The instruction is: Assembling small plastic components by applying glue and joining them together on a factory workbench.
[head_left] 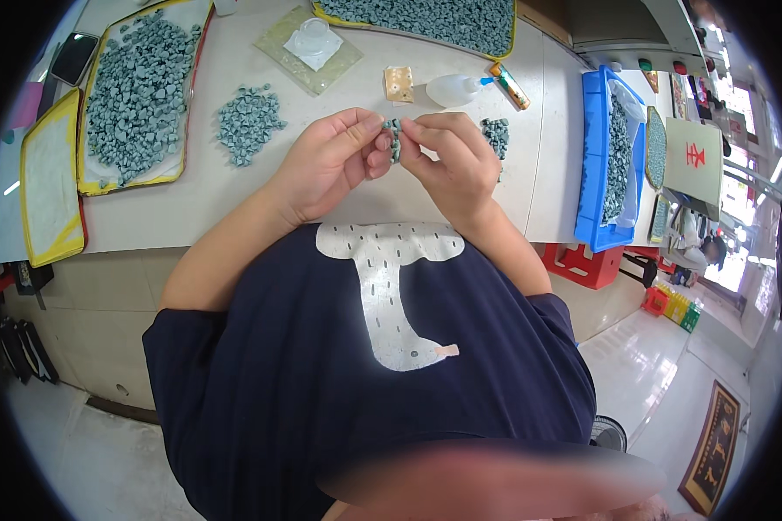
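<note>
Over the white table (339, 82), my two hands meet at a small cluster of grey-green stone pieces (395, 139), like a short row of beads. My left hand (332, 161) pinches it between thumb and fingers, the other fingers curled. From the other side, my right hand (456, 156) grips it with thumb and forefinger. Whether a thread runs through the pieces is too small to see. A loose pile of similar stones (248, 124) lies left of my left hand. Just beyond my right hand sits a smaller, tighter group of stones (495, 135), partly hidden by that hand.
Yellow-edged trays of stones stand at the left (139, 95) and far side (426, 22). Beyond my hands are a tan square piece (399, 84), a white squeeze bottle (450, 90), an orange-green tube (510, 85) and a clear bag (308, 74). A blue bin (592, 165) stands right.
</note>
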`<act>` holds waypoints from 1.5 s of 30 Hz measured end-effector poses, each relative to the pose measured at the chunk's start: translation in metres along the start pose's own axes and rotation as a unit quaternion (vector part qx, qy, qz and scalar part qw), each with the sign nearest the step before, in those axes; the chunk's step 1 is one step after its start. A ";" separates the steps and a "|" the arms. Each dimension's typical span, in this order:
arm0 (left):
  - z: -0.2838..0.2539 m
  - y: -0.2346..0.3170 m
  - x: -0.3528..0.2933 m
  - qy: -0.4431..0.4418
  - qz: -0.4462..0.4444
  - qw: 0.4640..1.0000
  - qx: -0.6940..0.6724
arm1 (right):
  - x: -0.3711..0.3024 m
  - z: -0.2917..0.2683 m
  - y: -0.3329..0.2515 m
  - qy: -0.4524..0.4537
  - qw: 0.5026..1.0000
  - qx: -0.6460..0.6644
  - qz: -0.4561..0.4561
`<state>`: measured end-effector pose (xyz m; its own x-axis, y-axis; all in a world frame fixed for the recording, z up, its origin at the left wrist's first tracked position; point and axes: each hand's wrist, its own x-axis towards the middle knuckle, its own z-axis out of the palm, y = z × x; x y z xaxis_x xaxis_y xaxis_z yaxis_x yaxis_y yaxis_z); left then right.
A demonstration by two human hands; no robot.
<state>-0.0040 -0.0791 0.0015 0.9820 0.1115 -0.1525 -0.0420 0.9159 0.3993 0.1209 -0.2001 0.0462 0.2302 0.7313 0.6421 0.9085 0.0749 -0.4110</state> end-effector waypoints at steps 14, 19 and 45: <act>0.001 0.000 -0.001 0.023 0.025 0.999 0.021 | 0.004 0.006 0.002 0.000 0.995 -0.036 -0.096; 0.001 -0.001 -0.002 0.035 0.047 0.997 0.046 | 0.003 0.008 0.003 -0.007 0.992 -0.034 -0.117; 0.012 -0.003 -0.006 0.070 0.295 0.878 0.372 | -0.003 0.012 -0.003 0.013 0.998 0.061 0.029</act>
<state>-0.0079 -0.0874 0.0119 0.7955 0.5756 0.1893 -0.3519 0.1845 0.9177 0.1131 -0.1945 0.0372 0.2924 0.7186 0.6309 0.8448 0.1151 -0.5226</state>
